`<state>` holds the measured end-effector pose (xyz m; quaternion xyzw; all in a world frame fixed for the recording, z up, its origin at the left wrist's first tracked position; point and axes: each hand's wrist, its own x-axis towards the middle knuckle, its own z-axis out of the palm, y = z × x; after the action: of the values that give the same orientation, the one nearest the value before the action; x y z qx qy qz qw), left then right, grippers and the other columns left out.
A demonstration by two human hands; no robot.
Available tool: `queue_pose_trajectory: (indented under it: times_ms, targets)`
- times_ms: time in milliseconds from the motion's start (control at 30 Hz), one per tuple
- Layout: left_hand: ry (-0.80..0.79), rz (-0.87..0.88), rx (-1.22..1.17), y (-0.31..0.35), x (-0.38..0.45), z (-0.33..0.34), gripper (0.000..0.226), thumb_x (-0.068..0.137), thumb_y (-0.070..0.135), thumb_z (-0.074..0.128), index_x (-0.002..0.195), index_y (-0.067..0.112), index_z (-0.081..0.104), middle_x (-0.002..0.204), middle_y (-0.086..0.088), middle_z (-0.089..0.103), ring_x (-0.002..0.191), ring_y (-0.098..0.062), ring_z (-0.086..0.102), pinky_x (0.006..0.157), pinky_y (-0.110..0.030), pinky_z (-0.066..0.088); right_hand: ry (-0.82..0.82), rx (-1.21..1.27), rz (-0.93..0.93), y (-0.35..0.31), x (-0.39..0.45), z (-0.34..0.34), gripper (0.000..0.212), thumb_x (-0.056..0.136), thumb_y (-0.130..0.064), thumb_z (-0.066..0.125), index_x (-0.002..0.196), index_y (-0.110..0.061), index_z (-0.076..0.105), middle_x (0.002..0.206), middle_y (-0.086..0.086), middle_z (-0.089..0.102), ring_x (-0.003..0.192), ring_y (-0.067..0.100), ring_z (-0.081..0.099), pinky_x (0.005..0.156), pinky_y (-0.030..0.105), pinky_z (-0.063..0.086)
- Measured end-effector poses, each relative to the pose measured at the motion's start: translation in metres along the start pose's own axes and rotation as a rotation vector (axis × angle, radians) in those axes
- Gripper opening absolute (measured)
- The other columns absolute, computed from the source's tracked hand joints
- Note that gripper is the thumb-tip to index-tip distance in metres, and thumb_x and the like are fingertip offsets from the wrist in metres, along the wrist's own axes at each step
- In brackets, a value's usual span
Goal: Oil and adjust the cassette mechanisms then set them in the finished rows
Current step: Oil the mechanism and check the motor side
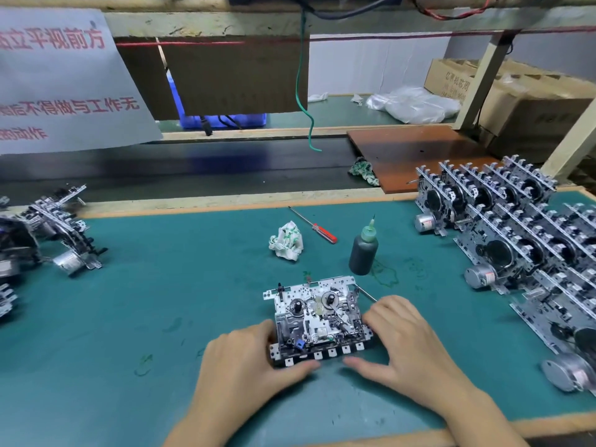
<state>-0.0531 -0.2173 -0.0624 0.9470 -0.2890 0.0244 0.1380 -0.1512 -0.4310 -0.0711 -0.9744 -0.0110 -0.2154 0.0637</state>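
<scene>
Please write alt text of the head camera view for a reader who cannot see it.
Both hands, left hand and right hand, grip one cassette mechanism lying flat on a green mat. Behind it stand a dark oil bottle, a red-handled screwdriver and a crumpled rag. Rows of mechanisms stand at the right.

Even overhead lighting, soft short shadows, mild glare on the paper sign (64, 79), wide-angle bending at edges, slightly soft focus throughout
</scene>
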Motion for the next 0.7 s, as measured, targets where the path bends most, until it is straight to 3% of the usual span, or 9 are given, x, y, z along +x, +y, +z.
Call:
queue_pose_trajectory:
  times_ms: [133,200,400,600,700]
  targets:
    - [0.118,0.089,-0.061,0.003,-0.002,0.005,0.063,0.049,0.089,0.040,0.055,0.028,0.054,0.044,0.002,0.056,0.043,-0.014,0.057,0.040,-0.026,0.035,0.062,-0.055,-0.024,-0.002,0.000,0.003,0.050,0.081,-0.057,0.050,0.061,-0.012,0.054,0.062,-0.002,0.052,0.065,0.023,0.053,0.080,0.032,0.037]
    - [0.173,0.066,-0.063,0.005,-0.002,0.006,0.060,0.050,0.084,0.044,0.047,0.025,0.050,0.036,0.000,0.050,0.034,-0.017,0.053,0.033,-0.023,0.032,0.086,-0.053,-0.012,-0.004,0.001,0.004,0.049,0.082,-0.056,0.050,0.060,-0.012,0.052,0.060,-0.002,0.051,0.064,0.023,0.053,0.080,0.033,0.038]
    - [0.209,-0.012,-0.102,0.009,-0.002,0.008,0.061,0.050,0.077,0.045,0.041,0.016,0.048,0.030,-0.003,0.042,0.028,-0.021,0.047,0.031,-0.023,0.032,0.091,0.049,0.004,-0.008,-0.004,0.008,0.049,0.071,-0.061,0.059,0.061,-0.013,0.052,0.062,-0.004,0.048,0.066,0.023,0.050,0.079,0.031,0.038]
    - [0.258,0.149,-0.135,-0.001,-0.002,0.009,0.057,0.052,0.079,0.050,0.050,0.025,0.031,0.032,-0.002,0.042,0.030,-0.020,0.046,0.032,-0.022,0.032,0.165,-0.031,0.028,-0.011,-0.003,0.010,0.047,0.075,-0.056,0.055,0.057,-0.013,0.052,0.058,-0.004,0.049,0.066,0.019,0.048,0.072,0.027,0.037]
    - [0.258,0.105,-0.124,0.004,-0.001,0.010,0.059,0.054,0.075,0.048,0.042,0.017,0.041,0.030,-0.003,0.040,0.027,-0.021,0.045,0.031,-0.021,0.031,0.157,0.018,0.037,-0.012,-0.005,0.010,0.046,0.072,-0.058,0.059,0.059,-0.014,0.050,0.060,-0.005,0.048,0.070,0.016,0.044,0.074,0.026,0.035]
